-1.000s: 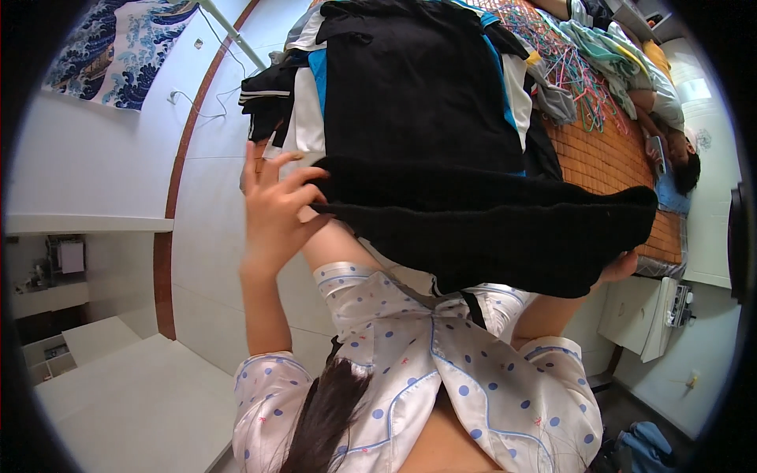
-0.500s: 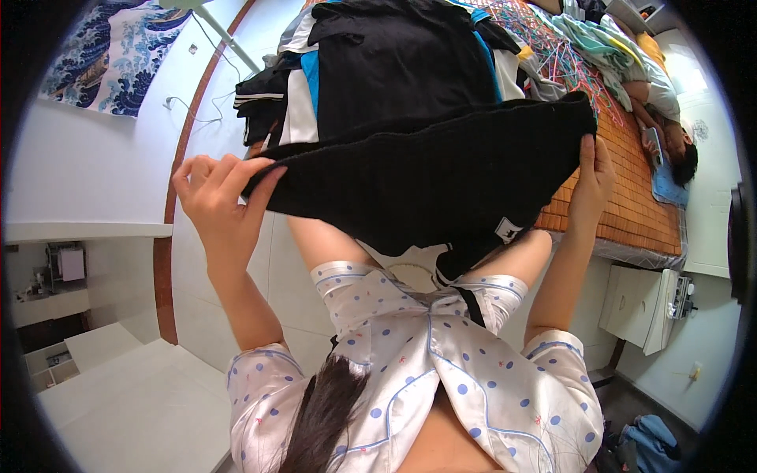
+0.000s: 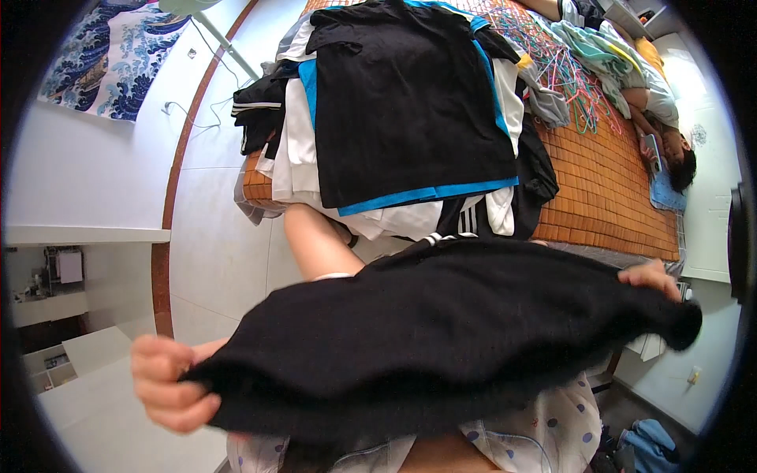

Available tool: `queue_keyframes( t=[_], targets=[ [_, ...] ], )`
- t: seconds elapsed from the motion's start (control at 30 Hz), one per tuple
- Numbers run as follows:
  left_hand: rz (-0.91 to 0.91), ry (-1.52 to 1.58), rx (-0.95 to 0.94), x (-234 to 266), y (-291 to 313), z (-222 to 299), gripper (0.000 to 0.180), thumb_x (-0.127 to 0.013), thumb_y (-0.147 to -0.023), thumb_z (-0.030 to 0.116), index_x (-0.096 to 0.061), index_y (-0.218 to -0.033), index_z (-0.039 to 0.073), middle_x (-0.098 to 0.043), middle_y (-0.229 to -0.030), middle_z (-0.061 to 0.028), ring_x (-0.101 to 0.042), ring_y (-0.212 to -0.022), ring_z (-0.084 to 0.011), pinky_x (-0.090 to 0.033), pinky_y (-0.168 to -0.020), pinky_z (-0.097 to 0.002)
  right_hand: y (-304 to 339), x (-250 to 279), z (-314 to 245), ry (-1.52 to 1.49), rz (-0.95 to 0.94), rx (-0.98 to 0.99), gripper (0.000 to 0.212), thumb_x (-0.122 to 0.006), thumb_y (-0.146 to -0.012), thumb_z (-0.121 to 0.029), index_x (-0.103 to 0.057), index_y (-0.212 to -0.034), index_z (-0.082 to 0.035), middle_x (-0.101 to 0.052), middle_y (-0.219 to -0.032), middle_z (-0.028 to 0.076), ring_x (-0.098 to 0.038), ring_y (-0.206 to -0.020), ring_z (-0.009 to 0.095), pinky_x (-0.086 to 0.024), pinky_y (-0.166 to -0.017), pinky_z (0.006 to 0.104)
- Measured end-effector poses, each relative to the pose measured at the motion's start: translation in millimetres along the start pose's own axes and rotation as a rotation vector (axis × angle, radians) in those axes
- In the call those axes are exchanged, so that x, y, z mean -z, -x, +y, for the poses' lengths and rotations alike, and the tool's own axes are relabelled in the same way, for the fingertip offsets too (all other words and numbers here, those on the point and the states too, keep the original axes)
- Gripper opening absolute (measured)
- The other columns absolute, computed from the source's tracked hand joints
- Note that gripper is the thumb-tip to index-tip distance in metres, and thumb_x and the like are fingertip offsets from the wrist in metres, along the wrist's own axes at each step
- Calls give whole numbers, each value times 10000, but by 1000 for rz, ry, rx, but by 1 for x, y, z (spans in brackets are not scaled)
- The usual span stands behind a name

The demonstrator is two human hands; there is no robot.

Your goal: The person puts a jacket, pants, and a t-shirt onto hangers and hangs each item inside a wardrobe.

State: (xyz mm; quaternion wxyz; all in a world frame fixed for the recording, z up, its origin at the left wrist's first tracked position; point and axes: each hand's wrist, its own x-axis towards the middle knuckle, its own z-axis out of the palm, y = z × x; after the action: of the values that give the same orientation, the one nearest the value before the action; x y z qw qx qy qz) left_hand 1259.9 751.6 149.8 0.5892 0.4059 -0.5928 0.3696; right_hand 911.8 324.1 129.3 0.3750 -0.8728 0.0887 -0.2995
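Observation:
A pair of black pants [image 3: 441,323] is stretched wide between my two hands, low in front of my chest and lap. My left hand [image 3: 169,386] is closed round one end of the waistband, fingers curled over the fabric. At the other end my right hand [image 3: 653,277] grips the cloth; part of it is hidden behind the fabric. The edge nearest me gapes a little and is blurred by motion. Just beyond the pants, a black T-shirt with blue trim [image 3: 410,110] lies spread on top of other clothes.
White and black garments [image 3: 300,150] lie under the T-shirt on a bed with a brown woven mat [image 3: 607,189]. Colourful hangers [image 3: 572,75] are heaped at the far right. Another person [image 3: 670,154] lies there holding a phone. A white cabinet top [image 3: 118,410] stands at my left.
Both hands have drawn the pants down towards my body and spread them wider. The waistband edge has tipped from the far side to near me, uncovering the T-shirt's lower hem.

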Motion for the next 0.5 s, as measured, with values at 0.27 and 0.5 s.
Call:
queue_keyframes(
  t=[0.27,0.5],
  targets=[
    [-506,-700,194,-22,-43,-107,320,-850,-567,191,-555,-607,73,-528,-565,-12,-446,-490,-127,-337,-436,-250,-124,-102,-9,374,874,91,164,-651,-793,-87,-649,-911,27,-659,-868,93,-583,-760,121,-470,-717,257],
    [-743,-934,484,-150,91,-179,604,-657,-722,385,-448,-1232,140,-371,-1316,-144,-316,-1223,-340,-231,-1004,-520,-145,-204,117,695,265,-151,335,-631,-779,-281,-612,-1092,-164,-629,-876,67,-556,-882,259,-424,-760,393]
  ],
)
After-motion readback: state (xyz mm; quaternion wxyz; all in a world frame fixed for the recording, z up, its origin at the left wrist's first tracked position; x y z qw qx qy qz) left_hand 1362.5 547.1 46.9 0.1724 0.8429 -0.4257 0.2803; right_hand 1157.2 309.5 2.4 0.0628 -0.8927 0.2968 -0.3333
